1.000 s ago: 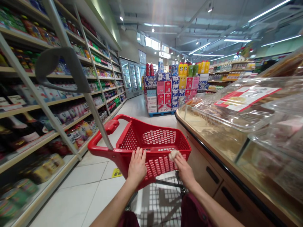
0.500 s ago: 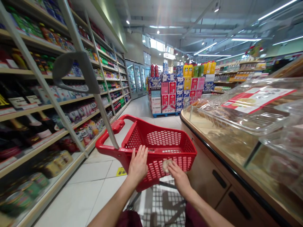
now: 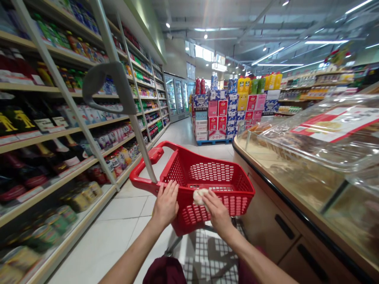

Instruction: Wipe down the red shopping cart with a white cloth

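A red plastic shopping cart basket (image 3: 222, 173) with perforated sides stands crosswise before me. My left hand (image 3: 166, 203) lies on its near rim, close to the foot of the grey pole, fingers stretched out and holding nothing. In my right hand (image 3: 217, 211) is a crumpled whitish cloth (image 3: 200, 196), pressed under the fingertips against the near side of the basket, just below the rim. Part of the cloth is hidden by the fingers. The cart's red handle (image 3: 139, 167) points to the left.
Shelves of bottles and cans (image 3: 89, 130) line the left, with a grey pole-mounted handle (image 3: 109, 88) in front. At right is a wooden counter (image 3: 263, 205) with clear plastic food boxes (image 3: 334, 126). Stacked drink cartons (image 3: 217, 114) stand ahead on a blue pallet.
My right hand has moved the cloth left and up along the basket's near side. My left hand has shifted slightly left along the rim. The view has turned a little left.
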`<state>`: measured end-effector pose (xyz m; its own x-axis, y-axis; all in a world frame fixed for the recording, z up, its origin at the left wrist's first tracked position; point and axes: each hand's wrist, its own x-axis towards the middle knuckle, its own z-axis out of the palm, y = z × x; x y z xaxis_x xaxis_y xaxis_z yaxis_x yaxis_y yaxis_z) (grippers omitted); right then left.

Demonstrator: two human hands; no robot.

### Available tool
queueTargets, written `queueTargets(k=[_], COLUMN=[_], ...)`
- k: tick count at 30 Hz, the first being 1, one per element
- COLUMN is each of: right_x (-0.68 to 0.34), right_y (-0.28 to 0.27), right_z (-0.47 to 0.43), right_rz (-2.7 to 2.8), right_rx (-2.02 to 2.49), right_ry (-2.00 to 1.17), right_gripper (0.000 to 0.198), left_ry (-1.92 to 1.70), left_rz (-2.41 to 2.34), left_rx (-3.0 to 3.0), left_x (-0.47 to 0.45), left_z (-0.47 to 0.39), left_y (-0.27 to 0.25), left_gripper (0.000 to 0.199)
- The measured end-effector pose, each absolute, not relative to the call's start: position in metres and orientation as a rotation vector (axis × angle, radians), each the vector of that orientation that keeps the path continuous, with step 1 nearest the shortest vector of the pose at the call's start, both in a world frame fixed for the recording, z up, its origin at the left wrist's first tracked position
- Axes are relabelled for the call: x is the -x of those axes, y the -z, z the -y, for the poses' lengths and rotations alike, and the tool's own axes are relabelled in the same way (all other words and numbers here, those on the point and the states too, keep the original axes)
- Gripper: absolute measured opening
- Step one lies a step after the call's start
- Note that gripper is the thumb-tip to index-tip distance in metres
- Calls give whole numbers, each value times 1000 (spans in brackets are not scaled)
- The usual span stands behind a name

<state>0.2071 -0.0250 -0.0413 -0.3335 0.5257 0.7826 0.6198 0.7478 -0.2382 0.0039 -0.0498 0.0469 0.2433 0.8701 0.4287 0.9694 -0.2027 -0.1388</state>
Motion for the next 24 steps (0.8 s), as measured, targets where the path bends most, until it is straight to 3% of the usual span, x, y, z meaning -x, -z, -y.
queueTargets(k=[9,14,24], right_x=[-181,-163,-110], right_y=[48,27,-10], right_z=[29,29,26], right_rz=[2144,2087,2045], right_rx=[772,740,659], right_ry=[129,152,149], right_gripper=[35,39,38], left_ry=[471,741,491], left_rz=[1558,1735,1856], left_rx=[2189,1718,1755], left_x=[11,47,69], left_z=[60,63,63], left_y=[-46,-56,-60], left_gripper=[49,49,53])
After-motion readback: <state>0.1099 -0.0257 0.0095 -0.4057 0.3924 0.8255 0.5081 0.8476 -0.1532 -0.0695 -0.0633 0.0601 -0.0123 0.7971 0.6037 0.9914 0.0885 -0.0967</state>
